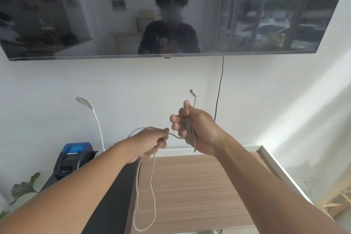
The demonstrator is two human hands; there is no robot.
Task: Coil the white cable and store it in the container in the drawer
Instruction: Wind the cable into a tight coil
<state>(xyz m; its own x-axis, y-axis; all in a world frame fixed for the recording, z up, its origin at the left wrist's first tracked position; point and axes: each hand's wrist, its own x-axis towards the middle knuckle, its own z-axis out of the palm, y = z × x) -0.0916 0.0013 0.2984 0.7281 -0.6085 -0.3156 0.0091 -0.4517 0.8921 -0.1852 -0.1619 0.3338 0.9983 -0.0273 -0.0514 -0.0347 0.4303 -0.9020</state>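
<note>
A big TV [171,11] fills the top of the frame. A wood table [191,192] sits low in the middle. Above it, the right hand [197,131] grips coiled cable [190,133]. The left hand [152,143] pinches the loose part, which hangs down in a loop.

White wall [133,81] bearing a large dark television screen [114,15] that reflects a room and tall windows. A black cord [220,85] hangs from its lower edge. Below stand a wood-grain counter [199,186] with a pale rim, a dark surface [114,195] carrying a blue-topped printer [74,157], a white gooseneck lamp [89,112], and green leaves [24,188]. Daylight falls across the right-hand wall [313,119].
</note>
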